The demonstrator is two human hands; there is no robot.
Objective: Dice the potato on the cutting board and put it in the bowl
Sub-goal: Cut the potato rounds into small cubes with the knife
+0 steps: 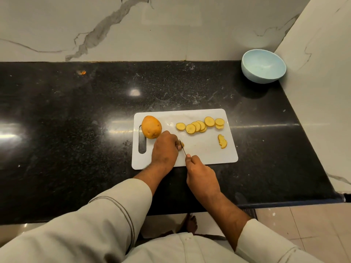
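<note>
On black granite counter (76,111), right hand (201,177) gripping knife (183,149), left hand (165,149) pinching potato piece (182,144).

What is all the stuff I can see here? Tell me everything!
Cutting board: one, white, on the counter.
Whole potato: one, yellow-brown, board's left end.
Potato slices: about eight, yellow, row along the board's far side.
Cut piece: one, yellow, board's right side.
Knife: one, thin blade, on the board.
Bowl: one, light blue, empty, far right corner.
Counter: one, black.
Left hand: holds a small potato piece.
Right hand: grips the knife.
</note>
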